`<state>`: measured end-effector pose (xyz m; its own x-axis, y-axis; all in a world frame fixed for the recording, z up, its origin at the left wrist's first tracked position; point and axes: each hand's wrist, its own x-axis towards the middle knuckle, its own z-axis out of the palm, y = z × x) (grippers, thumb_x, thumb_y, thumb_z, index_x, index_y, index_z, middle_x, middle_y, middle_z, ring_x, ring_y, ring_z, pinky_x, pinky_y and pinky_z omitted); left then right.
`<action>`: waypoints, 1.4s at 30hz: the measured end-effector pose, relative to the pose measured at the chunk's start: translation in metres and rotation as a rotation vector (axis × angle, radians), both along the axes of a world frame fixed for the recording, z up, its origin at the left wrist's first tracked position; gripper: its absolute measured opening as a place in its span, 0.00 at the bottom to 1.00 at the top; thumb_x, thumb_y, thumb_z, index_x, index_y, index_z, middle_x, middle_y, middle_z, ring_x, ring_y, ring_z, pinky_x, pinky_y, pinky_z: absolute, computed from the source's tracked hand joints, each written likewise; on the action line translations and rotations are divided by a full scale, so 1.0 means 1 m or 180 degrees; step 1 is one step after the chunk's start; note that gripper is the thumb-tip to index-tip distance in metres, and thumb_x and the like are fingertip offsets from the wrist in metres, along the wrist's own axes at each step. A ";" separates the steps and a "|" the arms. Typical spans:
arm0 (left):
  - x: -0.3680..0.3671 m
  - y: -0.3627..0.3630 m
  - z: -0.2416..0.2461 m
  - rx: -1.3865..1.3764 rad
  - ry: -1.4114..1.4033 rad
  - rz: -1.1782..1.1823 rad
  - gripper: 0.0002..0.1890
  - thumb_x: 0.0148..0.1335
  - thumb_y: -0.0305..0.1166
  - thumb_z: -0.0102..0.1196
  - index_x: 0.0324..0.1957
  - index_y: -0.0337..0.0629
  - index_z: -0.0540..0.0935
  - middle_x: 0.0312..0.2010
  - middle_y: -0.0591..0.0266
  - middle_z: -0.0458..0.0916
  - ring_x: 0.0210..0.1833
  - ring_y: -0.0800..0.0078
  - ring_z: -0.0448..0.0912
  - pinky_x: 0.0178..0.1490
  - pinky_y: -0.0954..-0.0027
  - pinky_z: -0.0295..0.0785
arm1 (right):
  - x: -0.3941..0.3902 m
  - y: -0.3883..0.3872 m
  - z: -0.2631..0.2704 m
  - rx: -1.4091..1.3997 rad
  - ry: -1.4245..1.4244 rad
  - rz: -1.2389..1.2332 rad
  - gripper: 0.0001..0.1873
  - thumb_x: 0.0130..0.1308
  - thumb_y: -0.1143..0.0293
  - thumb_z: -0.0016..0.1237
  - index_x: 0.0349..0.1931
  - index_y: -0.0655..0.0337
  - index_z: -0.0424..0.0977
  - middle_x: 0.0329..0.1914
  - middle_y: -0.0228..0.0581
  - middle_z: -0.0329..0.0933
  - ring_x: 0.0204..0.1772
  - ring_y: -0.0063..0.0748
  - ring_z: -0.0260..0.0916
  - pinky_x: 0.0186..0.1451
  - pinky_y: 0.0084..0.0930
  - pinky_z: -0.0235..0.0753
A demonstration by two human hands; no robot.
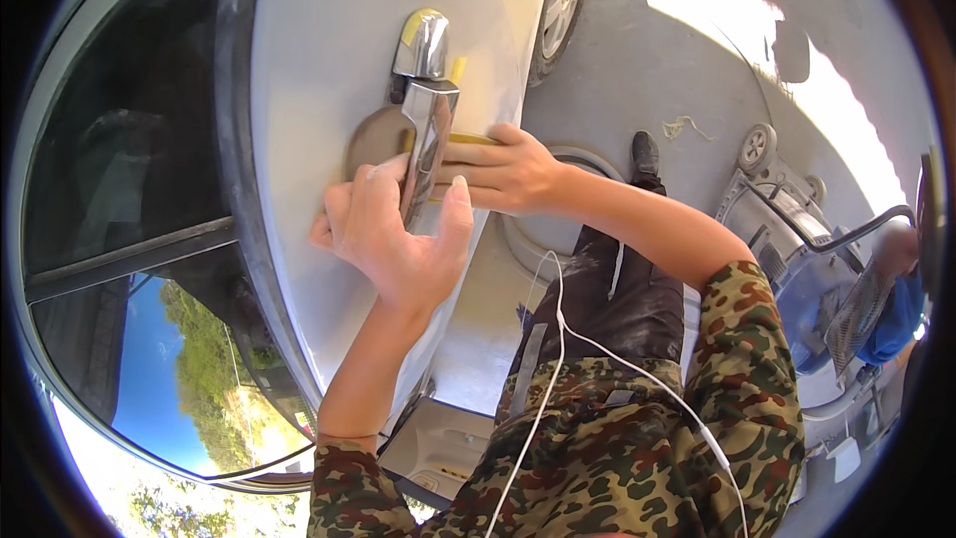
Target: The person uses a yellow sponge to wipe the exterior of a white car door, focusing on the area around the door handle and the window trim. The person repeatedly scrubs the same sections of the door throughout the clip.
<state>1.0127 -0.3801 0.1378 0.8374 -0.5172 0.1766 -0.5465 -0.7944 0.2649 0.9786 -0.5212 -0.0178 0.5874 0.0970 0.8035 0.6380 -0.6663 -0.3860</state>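
Observation:
My left hand (403, 239) is on the chrome pull handle (432, 142) of a pale car door (314, 75), fingers hooked at one side and thumb raised at the other. The handle stands out over a dull grey-brown recess (373, 136). My right hand (511, 173) lies flat behind the handle, fingers together against the door. A thin yellow sheet (472, 138), perhaps sandpaper, shows along the edges of those fingers; the fingertips are hidden by the handle. Yellow tape (411, 28) covers part of the handle's chrome end cap (428, 45).
Dark window glass (119, 149) lies left of the door. A wheel (562, 4) and a round grey tub or ring (575, 239) are beyond it. A wheeled machine (777, 217) stands right, near a person's blue sleeve (892, 321). A white cable (562, 329) hangs before me.

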 end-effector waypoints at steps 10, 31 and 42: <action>-0.006 -0.005 0.006 0.0114 0.0016 0.0058 0.20 0.52 0.46 0.69 0.44 0.49 0.84 0.33 0.72 0.76 0.45 0.64 0.72 0.53 0.56 0.54 | 0.000 0.001 0.012 -0.0092 0.0332 0.0252 0.11 0.61 0.67 0.61 0.44 0.49 0.79 0.60 0.22 0.83 0.71 0.28 0.74 0.49 0.34 0.68; -0.012 -0.002 0.013 0.0058 0.0398 0.0157 0.24 0.66 0.50 0.52 0.47 0.36 0.83 0.41 0.62 0.77 0.47 0.65 0.70 0.58 0.57 0.58 | 0.015 -0.012 0.002 0.0214 -0.0384 0.0765 0.18 0.69 0.70 0.53 0.58 0.51 0.80 0.62 0.27 0.82 0.73 0.36 0.72 0.87 0.47 0.59; -0.009 -0.007 0.008 -0.0864 0.0618 0.0310 0.37 0.74 0.58 0.36 0.45 0.26 0.81 0.42 0.53 0.75 0.43 0.65 0.74 0.51 0.64 0.69 | 0.023 -0.008 0.017 0.0484 -0.0621 0.0603 0.10 0.62 0.74 0.55 0.44 0.54 0.80 0.51 0.26 0.84 0.65 0.36 0.76 0.85 0.44 0.63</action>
